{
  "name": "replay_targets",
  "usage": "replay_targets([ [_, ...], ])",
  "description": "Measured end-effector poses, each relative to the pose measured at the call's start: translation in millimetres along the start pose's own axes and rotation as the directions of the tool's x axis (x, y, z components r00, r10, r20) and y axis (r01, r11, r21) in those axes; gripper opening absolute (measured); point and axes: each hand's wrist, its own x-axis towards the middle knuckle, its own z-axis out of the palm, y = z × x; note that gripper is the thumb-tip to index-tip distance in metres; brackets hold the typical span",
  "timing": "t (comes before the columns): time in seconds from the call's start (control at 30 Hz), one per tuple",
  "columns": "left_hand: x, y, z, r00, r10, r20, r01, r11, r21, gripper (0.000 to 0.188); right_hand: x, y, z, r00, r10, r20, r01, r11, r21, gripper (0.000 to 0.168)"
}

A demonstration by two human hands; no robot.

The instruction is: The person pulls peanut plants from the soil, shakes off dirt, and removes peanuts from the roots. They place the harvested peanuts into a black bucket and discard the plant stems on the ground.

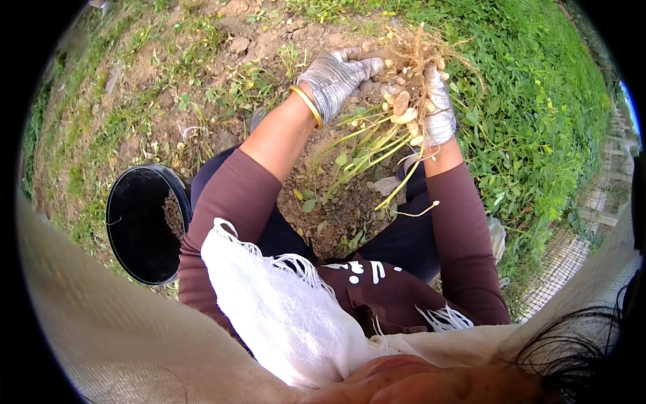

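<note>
My right hand [440,108], in a grey-white knit glove, is shut on an uprooted peanut plant [418,76]. Its tangled brown roots point up and away from me. Several pale peanut pods [405,116] cluster beside the gloved fingers. Green stems [371,149] trail down toward my lap. On the other side of the roots, my left hand [339,78] wears a matching glove, with a gold-coloured bangle [306,106] at the wrist. Its visible fingers are spread, and one tip is at the edge of a pod. Some of its fingers are hidden.
A black bucket [144,227] leans by my left thigh, with peanuts [174,214] inside. Bare soil [262,35] with weeds lies ahead and left. Dense leafy plants [525,101] grow on the right, beside wire mesh [560,267]. A white fringed cloth [282,308] hangs over my chest.
</note>
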Motion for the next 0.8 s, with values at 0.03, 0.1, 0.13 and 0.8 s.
replay_targets([
  [0.03,5,2,-3,0.994,0.109,-0.028,-0.102,0.974,0.203,0.025,1,6,5,0.998,0.007,-0.06,-0.006,1.0,0.017,0.045],
  [0.1,10,9,-7,0.944,0.33,-0.013,-0.262,0.772,0.579,0.023,6,13,11,0.991,0.008,-0.137,-0.023,0.994,-0.111,0.045],
  [0.13,12,4,-7,0.926,0.373,-0.061,-0.224,0.67,0.708,0.022,8,16,13,0.987,0.032,-0.156,-0.054,0.989,-0.141,0.043],
  [0.8,-14,14,-49,0.982,0.129,0.136,-0.055,0.893,-0.446,0.025,4,-17,-27,0.999,-0.007,-0.033,0.007,1.0,-0.017,0.06],
])
